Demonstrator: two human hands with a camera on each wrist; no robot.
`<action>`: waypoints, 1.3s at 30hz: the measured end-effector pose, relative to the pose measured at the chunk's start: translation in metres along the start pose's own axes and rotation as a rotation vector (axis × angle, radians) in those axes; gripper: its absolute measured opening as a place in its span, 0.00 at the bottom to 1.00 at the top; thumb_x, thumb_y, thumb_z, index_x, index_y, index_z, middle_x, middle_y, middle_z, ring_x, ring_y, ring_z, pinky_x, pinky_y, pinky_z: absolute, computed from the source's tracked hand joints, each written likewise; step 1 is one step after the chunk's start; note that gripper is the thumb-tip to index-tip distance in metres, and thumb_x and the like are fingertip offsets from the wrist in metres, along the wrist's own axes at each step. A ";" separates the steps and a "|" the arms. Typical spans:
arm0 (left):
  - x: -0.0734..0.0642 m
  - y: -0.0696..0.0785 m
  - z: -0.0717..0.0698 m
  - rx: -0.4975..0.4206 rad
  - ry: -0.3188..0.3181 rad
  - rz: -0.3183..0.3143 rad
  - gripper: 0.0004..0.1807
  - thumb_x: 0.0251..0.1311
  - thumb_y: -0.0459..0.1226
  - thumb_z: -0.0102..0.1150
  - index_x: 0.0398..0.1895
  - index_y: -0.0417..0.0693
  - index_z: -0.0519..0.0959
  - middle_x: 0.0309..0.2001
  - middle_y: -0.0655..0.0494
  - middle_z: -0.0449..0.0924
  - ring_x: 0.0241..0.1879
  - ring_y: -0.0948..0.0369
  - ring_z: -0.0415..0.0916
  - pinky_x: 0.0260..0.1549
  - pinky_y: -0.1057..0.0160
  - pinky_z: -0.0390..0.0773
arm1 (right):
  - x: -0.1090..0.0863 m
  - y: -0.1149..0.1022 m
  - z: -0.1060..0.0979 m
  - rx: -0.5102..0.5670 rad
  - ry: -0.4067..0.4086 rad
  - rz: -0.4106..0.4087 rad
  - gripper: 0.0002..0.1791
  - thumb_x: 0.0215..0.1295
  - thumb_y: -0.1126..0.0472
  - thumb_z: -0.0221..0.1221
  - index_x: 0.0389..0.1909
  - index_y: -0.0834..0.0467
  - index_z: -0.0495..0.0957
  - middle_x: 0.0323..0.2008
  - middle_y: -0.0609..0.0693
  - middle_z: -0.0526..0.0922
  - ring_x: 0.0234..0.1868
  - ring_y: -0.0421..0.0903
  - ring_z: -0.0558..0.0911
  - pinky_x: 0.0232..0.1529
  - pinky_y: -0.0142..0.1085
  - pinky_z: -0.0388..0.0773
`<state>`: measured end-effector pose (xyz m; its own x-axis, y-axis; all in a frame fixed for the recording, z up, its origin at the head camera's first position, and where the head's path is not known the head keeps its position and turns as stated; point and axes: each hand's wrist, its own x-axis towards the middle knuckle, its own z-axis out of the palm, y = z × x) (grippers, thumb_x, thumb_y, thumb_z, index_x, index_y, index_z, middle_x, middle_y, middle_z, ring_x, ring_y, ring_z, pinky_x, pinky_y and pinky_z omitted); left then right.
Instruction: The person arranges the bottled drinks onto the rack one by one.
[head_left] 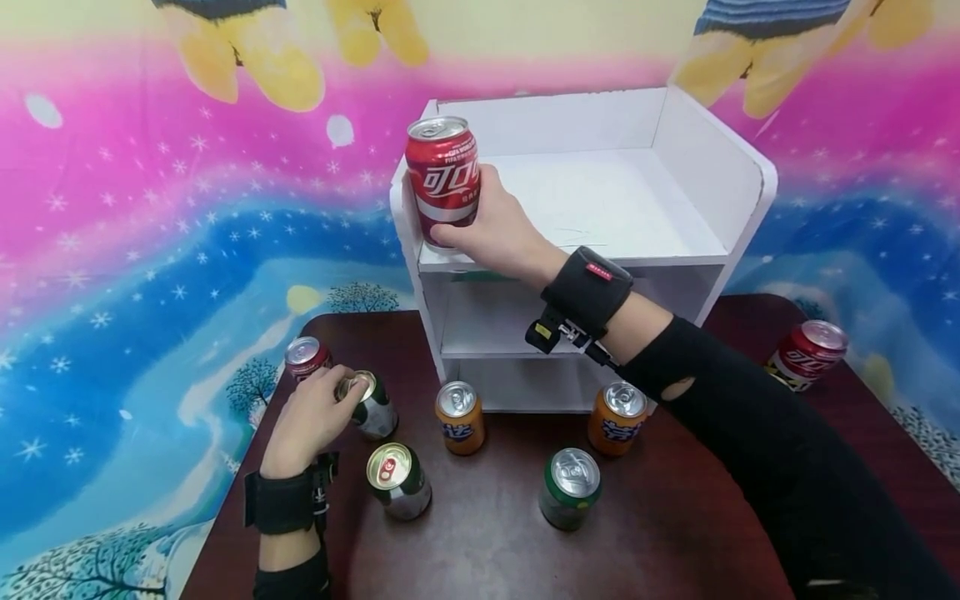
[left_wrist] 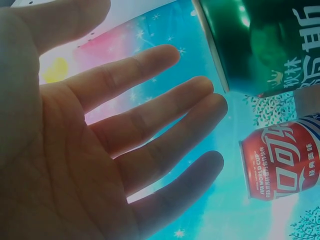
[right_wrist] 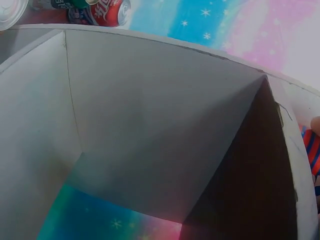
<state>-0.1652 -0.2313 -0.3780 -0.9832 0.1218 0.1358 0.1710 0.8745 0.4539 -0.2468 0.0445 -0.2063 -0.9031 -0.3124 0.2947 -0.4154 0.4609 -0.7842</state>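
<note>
At the lower left of the head view, a careless sweep of the left hand [head_left: 311,421] could tip the green-and-silver can [head_left: 377,415] under its fingertips, and that could knock the red-topped can [head_left: 306,358] just beyond it, which stands near the edge of the dark table [head_left: 495,542]. Farther off, toward the upper left, the held red can [head_left: 442,187] is at the front left corner of the white shelf's [head_left: 600,200] top board. If it were let go with its base partly over the front lip, it could topple forward; a knock against the side wall could also tilt it. Whether its base already rests on the board cannot be told.

The left hand's fingers are spread and nearly straight in the left wrist view, gripping nothing; a touch on the can's lid is hard to judge from the head view. The right hand [head_left: 510,225] is closed firmly about the red can, thumb across the lower front, the other fingers mostly hidden behind. The can looks upright.
</note>
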 end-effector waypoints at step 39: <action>-0.002 -0.001 -0.002 -0.013 -0.003 0.011 0.21 0.67 0.50 0.50 0.52 0.44 0.77 0.41 0.49 0.76 0.39 0.54 0.73 0.34 0.52 0.74 | -0.004 -0.002 0.010 -0.088 0.097 -0.010 0.42 0.52 0.50 0.69 0.60 0.59 0.56 0.53 0.50 0.70 0.53 0.41 0.74 0.51 0.34 0.73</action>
<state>-0.1630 -0.2333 -0.3773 -0.9815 0.1329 0.1377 0.1824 0.8671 0.4635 -0.2419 0.0369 -0.2113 -0.9036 -0.2375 0.3565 -0.4281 0.5305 -0.7317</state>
